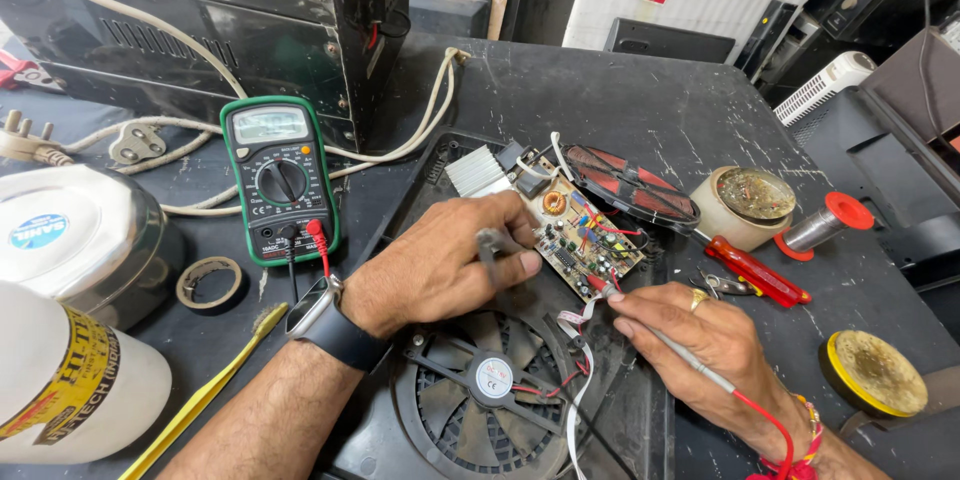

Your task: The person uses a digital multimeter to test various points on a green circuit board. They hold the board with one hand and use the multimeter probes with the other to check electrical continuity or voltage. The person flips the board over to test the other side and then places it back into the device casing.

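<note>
Dark and cluttered, the counter (640,100) carried a green multimeter (279,180) at upper left. Left hand (435,265) pinched a black probe (490,252) narrowly, its tip hidden behind the fingers. Circuit board (575,230) lay just right of it, long axis slanting down-right. Right hand (700,340) held the red probe (650,330), tip touching the board's lower edge.

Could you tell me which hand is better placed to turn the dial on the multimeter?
Probably the left hand: it lies nearer the multimeter, on that side of the circuit board. The right hand sits farther away, holding the red probe.
</note>
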